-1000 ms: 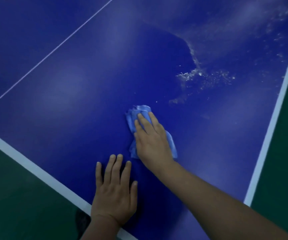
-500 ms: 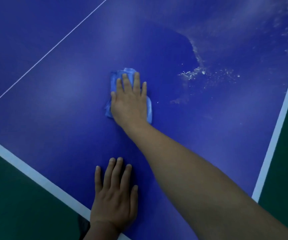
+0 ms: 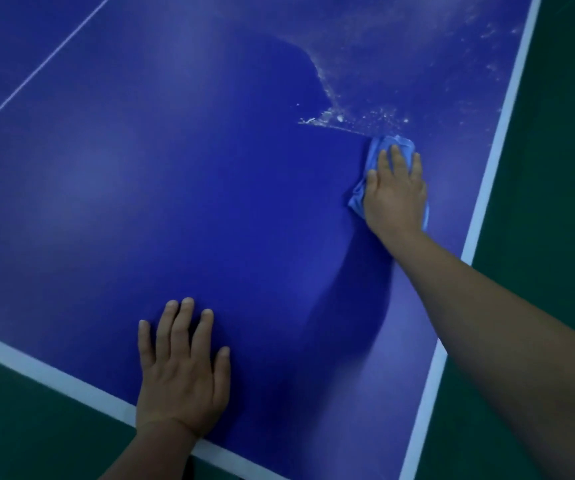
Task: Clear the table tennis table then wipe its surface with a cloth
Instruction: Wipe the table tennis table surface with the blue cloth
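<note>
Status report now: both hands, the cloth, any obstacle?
Left hand flat on table. Right hand presses cloth beside white residue. No obstacle.

Most of the blue cloth (image 3: 379, 147) lies hidden under the right hand (image 3: 396, 195); only a crumpled fringe shows past the fingertips and beside the palm, so its full shape cannot be told. The table tennis table (image 3: 210, 188) runs out of frame at the top and left (its net end is not in view). Both forearms are cut off by the bottom edge. The pale specks (image 3: 334, 117) beyond the cloth are too small and smeared to tell whether they are dust or droplets.
</note>
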Demonstrator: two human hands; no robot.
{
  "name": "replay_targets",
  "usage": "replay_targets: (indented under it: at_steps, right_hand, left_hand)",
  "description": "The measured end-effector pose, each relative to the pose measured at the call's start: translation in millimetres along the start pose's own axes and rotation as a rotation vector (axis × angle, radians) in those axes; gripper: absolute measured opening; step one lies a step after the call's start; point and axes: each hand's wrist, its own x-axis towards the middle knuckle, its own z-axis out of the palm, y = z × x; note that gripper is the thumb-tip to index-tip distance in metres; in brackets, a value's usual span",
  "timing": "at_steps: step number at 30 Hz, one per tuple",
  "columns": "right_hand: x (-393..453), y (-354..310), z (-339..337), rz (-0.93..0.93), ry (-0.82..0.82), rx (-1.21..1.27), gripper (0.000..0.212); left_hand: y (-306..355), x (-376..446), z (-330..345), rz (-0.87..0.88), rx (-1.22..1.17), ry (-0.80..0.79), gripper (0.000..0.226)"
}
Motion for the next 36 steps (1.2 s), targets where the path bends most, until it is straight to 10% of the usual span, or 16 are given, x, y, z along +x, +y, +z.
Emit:
replay_targets:
  at_steps: [9,15,20,24,31,36]
  right_hand:
    - [-29.6,117.0,-14.1,0.256,0.084,-0.001,0.045]
    - [-57.3,188.9,-36.1,0.397,-0.177,-0.169,0.013]
    - [-63.6,166.9,-59.7,0.534,0.322,0.360,0.036]
    - [-62.8,119.3,-82.1,0.509,0.193,0.844,0.027]
    - [-72.7,89.1,-40.5,0.030,0.205,0.422,0.024]
    - [-65.8,73.5,-17.5,0.043,0.114,0.213,0.028]
  left_hand:
    - [4.3,1.9,-6.5,-0.035,-0.013,-0.064,0.064]
    - [5.6,1.2,-7.4,-0.045,-0.038,-0.086,0.066]
    - [6.9,0.6,-8.8,-0.054,-0.039,-0.104,0.067]
    - [8.5,0.6,-9.8,-0.070,-0.036,-0.116,0.070]
    - [9.7,1.1,-11.3,-0.067,-0.037,-0.117,0.068]
    - [9.0,1.0,-13.1,-0.068,-0.039,-0.131,0.068]
